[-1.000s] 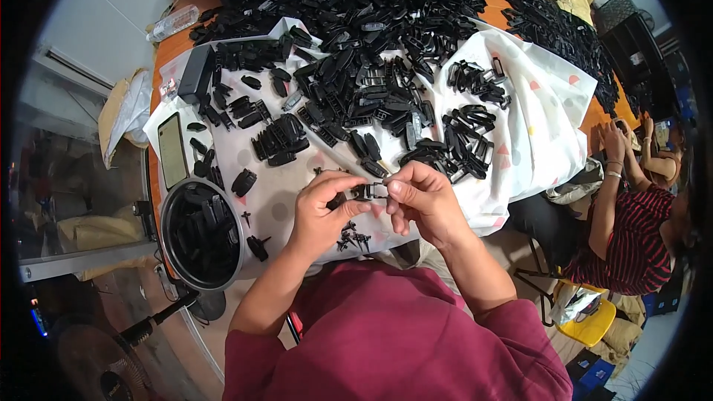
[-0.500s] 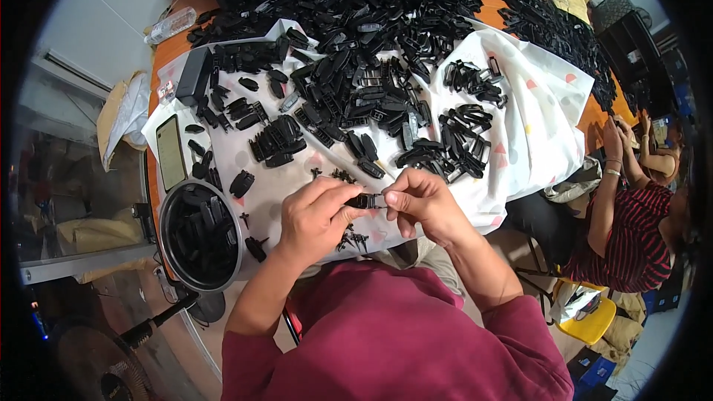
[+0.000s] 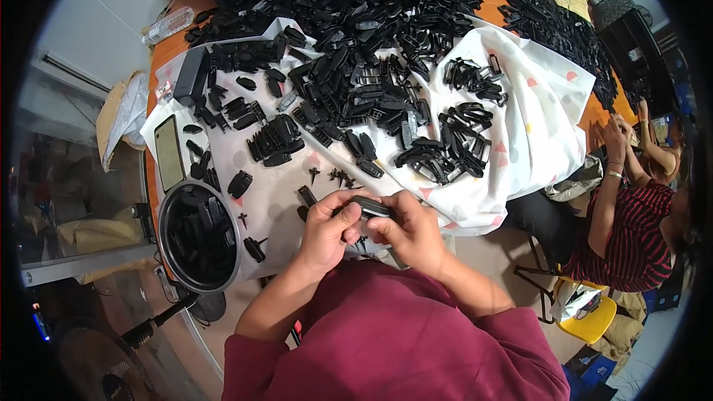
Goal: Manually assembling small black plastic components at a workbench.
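Observation:
Close to the table's front edge, a small oblong black plastic part (image 3: 373, 206) is pinched between both my hands. My left hand (image 3: 325, 230) grips its left end, and my right hand (image 3: 411, 229) closes on its right end, thumbs on the near side. Just beyond my fingers lie several tiny dark pronged pieces (image 3: 341, 177). A few more of these show under my hands, partly hidden. Beside my left hand rests a loose black part (image 3: 306, 196). Farther off, a heap of similar black plastic parts (image 3: 360, 96) spreads over the white cloth (image 3: 535, 119).
A round metal bowl (image 3: 236, 252) of black parts stands at left, below a phone (image 3: 169, 152) and a dark box (image 3: 191, 76). A clear bottle (image 3: 169, 26) lies far left. At right, another person (image 3: 620, 230) sits near a yellow stool (image 3: 590, 325). A fan (image 3: 100, 364) is lower left.
My hands have come closer together and slightly nearer to me. The part's smooth black side now faces up. A loose black part has come into sight beside my left hand.

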`<state>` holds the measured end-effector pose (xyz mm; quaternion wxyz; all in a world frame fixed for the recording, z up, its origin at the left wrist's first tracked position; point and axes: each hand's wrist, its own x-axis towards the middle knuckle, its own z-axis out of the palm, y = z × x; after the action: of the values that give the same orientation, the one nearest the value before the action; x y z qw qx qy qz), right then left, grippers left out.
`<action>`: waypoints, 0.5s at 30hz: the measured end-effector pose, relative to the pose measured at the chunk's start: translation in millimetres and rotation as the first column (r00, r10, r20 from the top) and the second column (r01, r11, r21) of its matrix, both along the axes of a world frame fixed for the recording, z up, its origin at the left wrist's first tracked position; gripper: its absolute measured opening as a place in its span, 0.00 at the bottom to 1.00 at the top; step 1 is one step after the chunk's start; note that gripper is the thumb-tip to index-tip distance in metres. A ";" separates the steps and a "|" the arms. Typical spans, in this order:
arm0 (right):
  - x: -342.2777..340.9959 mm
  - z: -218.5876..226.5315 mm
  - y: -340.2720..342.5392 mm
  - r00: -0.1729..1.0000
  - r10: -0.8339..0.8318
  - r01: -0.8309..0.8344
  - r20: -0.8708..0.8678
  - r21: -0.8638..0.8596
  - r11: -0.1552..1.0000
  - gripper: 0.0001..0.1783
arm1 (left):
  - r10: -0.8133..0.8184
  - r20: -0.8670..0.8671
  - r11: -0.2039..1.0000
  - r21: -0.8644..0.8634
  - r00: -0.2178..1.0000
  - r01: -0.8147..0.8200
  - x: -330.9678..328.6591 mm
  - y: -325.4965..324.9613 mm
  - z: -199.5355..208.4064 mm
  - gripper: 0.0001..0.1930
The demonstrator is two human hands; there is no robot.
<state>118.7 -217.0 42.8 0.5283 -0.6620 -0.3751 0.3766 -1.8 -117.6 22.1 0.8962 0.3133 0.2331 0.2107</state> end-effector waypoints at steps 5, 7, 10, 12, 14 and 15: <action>12.5 -15.4 0.8 0.991 0.082 -0.066 0.102 -0.154 0.986 0.13 | -0.016 -0.152 0.978 0.204 0.988 0.048 11.0 16.8 -10.8 0.09; 28.8 -24.1 2.6 0.938 0.039 0.010 0.344 -0.141 0.990 0.14 | 0.197 -0.376 0.915 0.403 0.905 -0.032 21.5 34.6 -22.4 0.06; 58.5 -29.3 6.3 0.878 -0.242 0.291 0.414 -0.058 0.955 0.10 | 0.346 -0.282 0.434 0.894 0.895 0.114 31.6 56.3 -51.9 0.06; 75.1 -28.1 6.9 0.783 -0.345 0.393 0.518 0.019 0.919 0.08 | 0.374 -0.358 -0.089 0.904 0.855 0.417 43.2 52.4 -28.5 0.04; 81.1 -25.4 10.6 0.687 -0.220 0.290 0.692 0.016 0.957 0.10 | 0.390 -0.386 -0.278 0.816 0.836 0.507 48.7 50.3 -26.3 0.04; 82.3 -24.4 12.1 0.550 -0.091 0.180 0.830 -0.012 0.984 0.12 | 0.392 -0.418 -0.306 0.781 0.820 0.545 48.9 50.9 -25.8 0.04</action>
<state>201.0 -204.9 18.4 0.2861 -0.8124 -0.5081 -0.0018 47.1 -66.7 -3.7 0.1549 0.9602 0.1873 0.1375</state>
